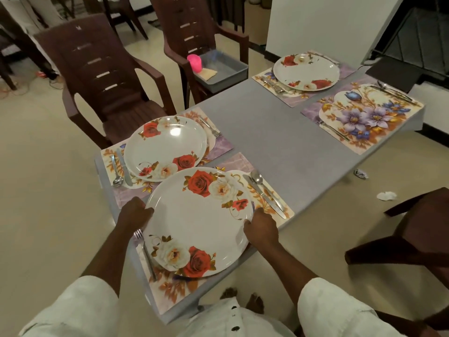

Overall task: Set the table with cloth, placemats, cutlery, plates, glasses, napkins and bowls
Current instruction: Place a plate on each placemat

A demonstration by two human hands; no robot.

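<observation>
Both hands (136, 211) (261, 224) grip 1 rose plate (199, 222) on grey-clothed table (267, 132), tiled room.

Rose-print white plate (196, 222) flat on nearest placemat (170, 290), between fork (145, 254) and knife (264, 197).

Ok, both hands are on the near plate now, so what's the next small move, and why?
Probably let go of the near plate and fetch one for the far right placemat. The left hand and right hand grip its opposite rims, and it seems to rest on its mat between the fork and knife. That far mat alone has cutlery but no plate.
</observation>
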